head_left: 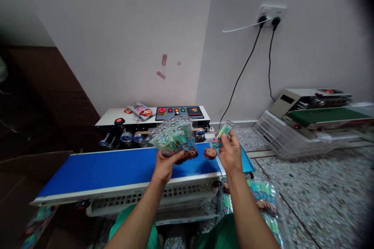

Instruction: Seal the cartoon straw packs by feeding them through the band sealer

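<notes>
Above the blue conveyor belt (111, 167), my left hand (166, 165) grips a thick fanned bunch of clear packets (173, 136) with green contents and brown-haired cartoon heads at their lower ends. To the right, my right hand (230, 149) pinches one similar packet (220, 138) near the belt's right end; its cartoon head points down and left. The bunch and the single packet are apart. Behind them stands the sealing machine's control panel (179, 113), with a red button and a lit display.
More packets fill a clear tray (284, 218) at lower right. A white crate (274, 136) holds a second machine with a green belt (330, 116). A cardboard box (20, 167) stands left; cables (244, 68) hang from a wall socket.
</notes>
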Demonstrator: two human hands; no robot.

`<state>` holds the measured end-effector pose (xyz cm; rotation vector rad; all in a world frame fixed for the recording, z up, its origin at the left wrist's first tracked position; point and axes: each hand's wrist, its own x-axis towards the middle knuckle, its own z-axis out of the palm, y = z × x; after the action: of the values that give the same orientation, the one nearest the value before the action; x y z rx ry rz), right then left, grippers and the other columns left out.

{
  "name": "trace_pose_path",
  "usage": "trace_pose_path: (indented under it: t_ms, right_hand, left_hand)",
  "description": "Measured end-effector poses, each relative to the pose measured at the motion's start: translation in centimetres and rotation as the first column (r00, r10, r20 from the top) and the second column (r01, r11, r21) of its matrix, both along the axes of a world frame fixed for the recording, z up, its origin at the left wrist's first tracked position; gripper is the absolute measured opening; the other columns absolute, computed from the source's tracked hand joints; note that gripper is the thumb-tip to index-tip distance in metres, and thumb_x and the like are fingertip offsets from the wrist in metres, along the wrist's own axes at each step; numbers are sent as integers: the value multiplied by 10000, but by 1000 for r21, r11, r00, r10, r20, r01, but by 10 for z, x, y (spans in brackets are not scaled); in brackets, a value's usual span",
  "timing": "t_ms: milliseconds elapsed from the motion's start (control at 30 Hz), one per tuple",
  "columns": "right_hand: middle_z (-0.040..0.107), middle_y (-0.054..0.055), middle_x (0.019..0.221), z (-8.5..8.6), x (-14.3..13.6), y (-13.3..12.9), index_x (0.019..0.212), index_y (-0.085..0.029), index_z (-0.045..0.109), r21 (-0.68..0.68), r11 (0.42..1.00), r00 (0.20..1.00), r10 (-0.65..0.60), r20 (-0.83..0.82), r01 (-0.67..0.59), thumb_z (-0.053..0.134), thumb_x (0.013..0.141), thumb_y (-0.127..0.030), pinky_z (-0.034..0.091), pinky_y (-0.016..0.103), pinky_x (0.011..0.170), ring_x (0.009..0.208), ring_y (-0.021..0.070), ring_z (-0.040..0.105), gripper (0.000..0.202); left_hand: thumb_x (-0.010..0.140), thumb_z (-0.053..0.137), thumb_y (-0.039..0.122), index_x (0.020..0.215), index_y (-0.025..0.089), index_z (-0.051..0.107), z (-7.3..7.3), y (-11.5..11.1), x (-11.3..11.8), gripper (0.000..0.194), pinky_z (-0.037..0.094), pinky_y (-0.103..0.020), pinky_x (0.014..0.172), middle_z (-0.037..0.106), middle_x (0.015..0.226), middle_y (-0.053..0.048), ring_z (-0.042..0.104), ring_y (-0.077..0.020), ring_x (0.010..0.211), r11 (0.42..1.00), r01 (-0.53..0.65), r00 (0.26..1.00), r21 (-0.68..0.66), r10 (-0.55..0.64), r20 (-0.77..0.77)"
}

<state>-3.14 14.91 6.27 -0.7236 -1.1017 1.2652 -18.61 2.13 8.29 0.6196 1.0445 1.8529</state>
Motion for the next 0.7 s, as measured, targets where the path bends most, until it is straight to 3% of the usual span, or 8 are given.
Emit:
trace_pose_path:
  t_ms: [100,267,433,600,700]
  right_hand:
    - [647,-5,699,-22,27,22,942,-175,598,-48,995,964,-73,256,88,697,677,-485,459,244,554,597,137,584,420]
    - [658,43,654,-53,47,43,888,-129,626,-39,984,766,-111,633,175,616,675,-555,413,255,473,535,170,562,476]
    - [690,94,727,-58,32,55,883,-120,654,90,983,551,-164,818,160,489,760,-514,427,281,569,640,210,619,444]
    - [689,96,744,-59,7,60,901,-137,655,82,991,490,-122,863,102,522,779,-438,415,280,612,687,212,625,351]
    - [698,117,814,-56,-3,55,981,-140,644,130,990,405,-139,904,49,497,822,-393,422,294,669,769,227,635,333]
  left_hand:
    - [605,798,252,798,102,721,1,-6,-8,256,564,-472,790,752,799,-117,714,-303,764,998,65,996,-4,-65,-64]
    - [616,787,288,766,94,721,-1,-10,-10,254,561,-475,800,749,797,-135,712,-320,779,995,91,992,-38,-94,-83]
    - [578,802,299,770,95,709,-7,-8,-6,295,564,-502,775,747,753,-133,712,-332,739,996,78,993,-36,-81,-87]
    - [575,807,289,764,96,711,-8,-9,-9,287,568,-507,764,747,750,-128,712,-334,734,996,72,994,-56,-76,-78]
    - [598,796,276,747,87,716,-8,-10,-11,254,564,-496,782,747,767,-137,712,-330,752,995,76,994,-65,-81,-75]
